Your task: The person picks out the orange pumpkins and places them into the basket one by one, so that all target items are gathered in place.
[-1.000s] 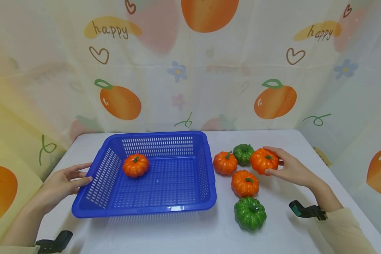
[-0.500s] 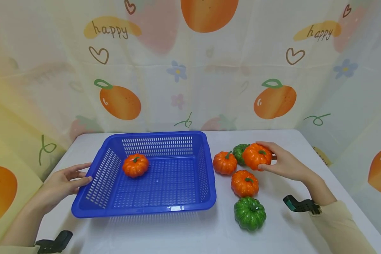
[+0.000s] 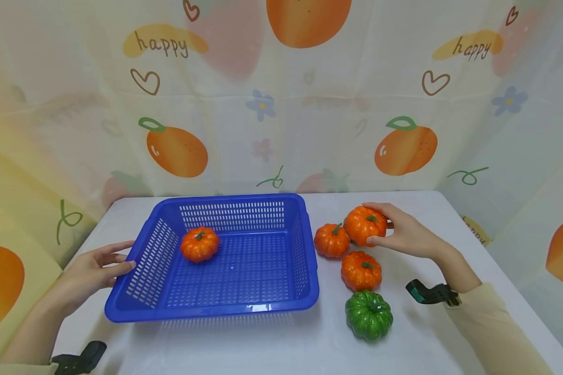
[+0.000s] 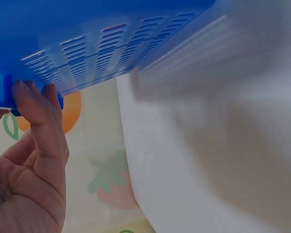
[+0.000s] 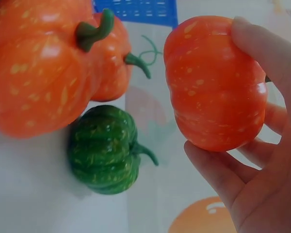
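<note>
My right hand [image 3: 405, 232] pinches an orange pumpkin [image 3: 366, 225] between thumb and fingers, above the table at the right of the basket. In the right wrist view the held pumpkin [image 5: 216, 82] is off the table, and a green pumpkin [image 5: 104, 150] stands beyond it. In the head view that green one is hidden behind the held pumpkin. My left hand [image 3: 86, 273] holds the left rim of the blue plastic basket [image 3: 211, 312], with fingertips at its edge in the left wrist view. One orange pumpkin [image 3: 200, 244] lies inside the basket, toward its left.
Right of the basket stand two more orange pumpkins, one farther back [image 3: 332, 240] and one nearer [image 3: 362, 271]. A green pumpkin [image 3: 369, 315] is closest to the front. A white cloth covers the table [image 3: 216, 349]; a printed curtain [image 3: 281, 140] hangs behind it.
My right hand has carried the orange pumpkin leftward and slightly up, so it now covers the far green pumpkin in the head view. My left hand and the basket have stayed put.
</note>
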A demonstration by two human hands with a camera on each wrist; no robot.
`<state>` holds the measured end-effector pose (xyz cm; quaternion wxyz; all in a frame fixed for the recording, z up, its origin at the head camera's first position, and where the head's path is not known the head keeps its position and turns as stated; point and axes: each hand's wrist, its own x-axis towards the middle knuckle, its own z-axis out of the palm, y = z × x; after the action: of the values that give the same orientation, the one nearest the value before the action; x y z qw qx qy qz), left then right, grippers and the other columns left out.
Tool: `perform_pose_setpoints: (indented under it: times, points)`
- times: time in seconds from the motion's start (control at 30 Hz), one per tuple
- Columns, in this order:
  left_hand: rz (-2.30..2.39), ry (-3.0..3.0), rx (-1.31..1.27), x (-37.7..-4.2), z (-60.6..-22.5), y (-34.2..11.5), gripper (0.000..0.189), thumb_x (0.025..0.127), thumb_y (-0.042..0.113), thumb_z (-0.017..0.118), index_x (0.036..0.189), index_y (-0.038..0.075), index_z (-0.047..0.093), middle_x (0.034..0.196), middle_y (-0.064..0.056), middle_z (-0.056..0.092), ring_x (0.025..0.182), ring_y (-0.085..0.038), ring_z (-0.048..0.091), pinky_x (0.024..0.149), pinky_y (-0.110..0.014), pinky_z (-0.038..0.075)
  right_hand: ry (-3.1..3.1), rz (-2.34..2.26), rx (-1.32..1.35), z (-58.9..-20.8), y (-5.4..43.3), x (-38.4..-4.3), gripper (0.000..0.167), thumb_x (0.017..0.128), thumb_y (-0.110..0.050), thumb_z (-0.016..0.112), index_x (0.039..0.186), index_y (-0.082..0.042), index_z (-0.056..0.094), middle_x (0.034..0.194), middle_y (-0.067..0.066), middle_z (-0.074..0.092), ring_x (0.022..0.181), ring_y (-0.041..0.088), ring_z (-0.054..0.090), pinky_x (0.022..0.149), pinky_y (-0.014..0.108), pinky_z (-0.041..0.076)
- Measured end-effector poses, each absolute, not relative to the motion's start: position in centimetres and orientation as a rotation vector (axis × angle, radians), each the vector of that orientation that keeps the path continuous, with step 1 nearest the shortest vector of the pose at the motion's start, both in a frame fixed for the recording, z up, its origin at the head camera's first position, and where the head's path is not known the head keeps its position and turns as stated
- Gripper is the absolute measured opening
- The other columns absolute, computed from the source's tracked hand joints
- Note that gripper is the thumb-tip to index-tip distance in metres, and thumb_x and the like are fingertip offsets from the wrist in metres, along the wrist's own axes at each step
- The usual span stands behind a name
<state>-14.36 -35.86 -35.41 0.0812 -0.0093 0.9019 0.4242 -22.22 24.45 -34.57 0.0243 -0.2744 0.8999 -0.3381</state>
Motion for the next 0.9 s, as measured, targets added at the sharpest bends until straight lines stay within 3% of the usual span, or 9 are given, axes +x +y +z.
perform_pose_setpoints:
  times: [0.33, 0.6, 0.9]
  points:
    - [1.269, 2.692, -0.029, -14.4, -35.6, -36.0, 0.069, 0.090, 0.034, 0.058, 0.142, -0.002, 0.029, 0.102, -0.014, 0.059, 0.079, -0.011, 0.063, 0.069, -0.026, 0.054, 2.741, -1.074, -0.885, -33.3, 22.0, -23.2, 0.070, 0.083, -0.026, 0.069, 0.140, -0.008, 0.033, 0.135, 0.012, 0.041, 0.117, 0.028, 0.045, 0.091, 0.049, 0.046]
    - [1.270, 2.691, -0.027, -14.4, -35.5, -36.0, 0.069, 0.090, 0.034, 0.059, 0.141, -0.002, 0.029, 0.101, -0.012, 0.060, 0.079, -0.011, 0.063, 0.069, -0.026, 0.054, 2.743, -1.073, -0.893, -32.7, 20.4, -24.1, 0.073, 0.081, -0.030, 0.071, 0.141, -0.009, 0.033, 0.134, 0.011, 0.043, 0.117, 0.027, 0.046, 0.095, 0.049, 0.042]
    - [1.270, 2.692, -0.027, -14.4, -35.5, -35.9, 0.070, 0.090, 0.033, 0.059, 0.141, -0.003, 0.029, 0.100, -0.013, 0.060, 0.078, -0.012, 0.063, 0.069, -0.026, 0.054, 2.720, -1.078, -0.916, -31.7, 18.5, -24.9, 0.072, 0.081, -0.030, 0.070, 0.140, -0.012, 0.033, 0.130, 0.008, 0.044, 0.113, 0.023, 0.048, 0.090, 0.044, 0.047]
